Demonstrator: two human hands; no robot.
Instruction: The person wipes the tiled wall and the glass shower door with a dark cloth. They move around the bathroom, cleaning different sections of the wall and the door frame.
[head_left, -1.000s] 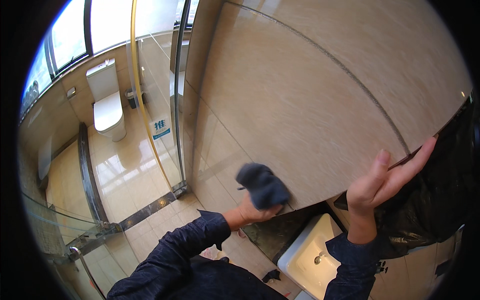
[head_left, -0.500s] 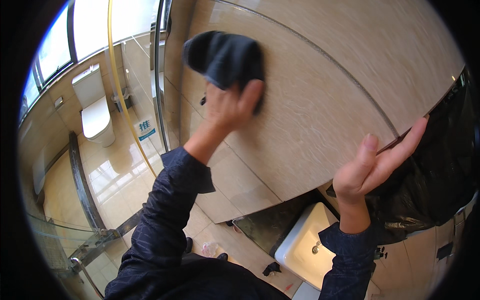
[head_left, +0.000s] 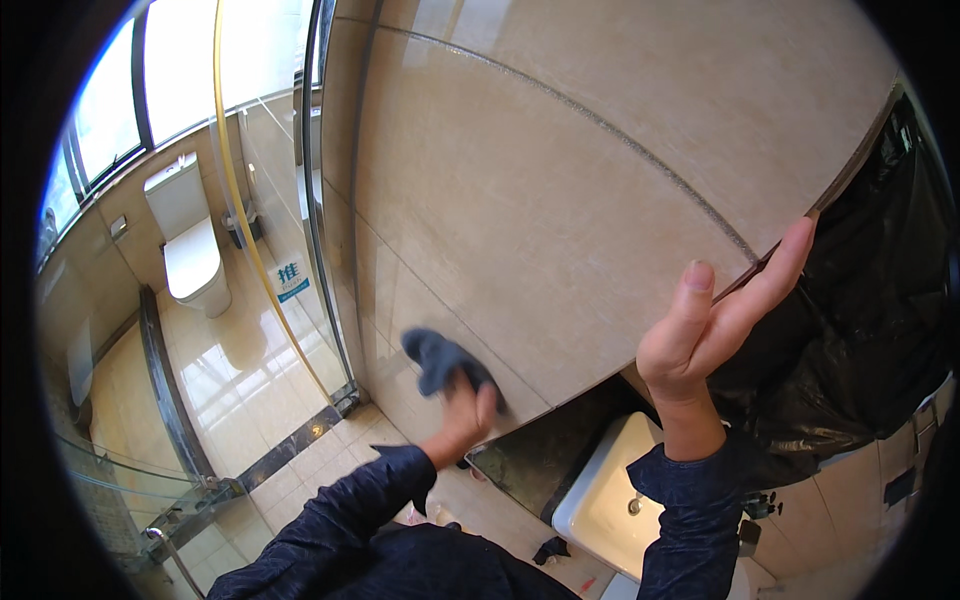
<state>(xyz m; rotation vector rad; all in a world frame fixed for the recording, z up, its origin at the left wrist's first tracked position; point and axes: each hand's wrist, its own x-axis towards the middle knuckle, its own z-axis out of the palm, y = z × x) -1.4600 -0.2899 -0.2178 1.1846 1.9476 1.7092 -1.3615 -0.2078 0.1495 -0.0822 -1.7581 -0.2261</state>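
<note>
While the left hand (head_left: 468, 410) is clamped on a dark blue-grey cloth (head_left: 438, 362), bunched just ahead of it against the beige tiled wall (head_left: 560, 210), the right hand (head_left: 695, 335) rests at that wall's edge, thumb and fingertips spread apart. Black sheeting (head_left: 860, 330) sits just beyond the right hand's right side; white basin (head_left: 590, 492) below that hand, toward its left.

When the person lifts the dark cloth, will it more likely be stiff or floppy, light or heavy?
Likely floppy: the cloth bunches into soft, rounded bends beyond the left hand. It is probably light for its size, as that hand alone holds it, though I cannot tell whether it is wet. Its crumpled shape suggests it would hardly roll.
</note>
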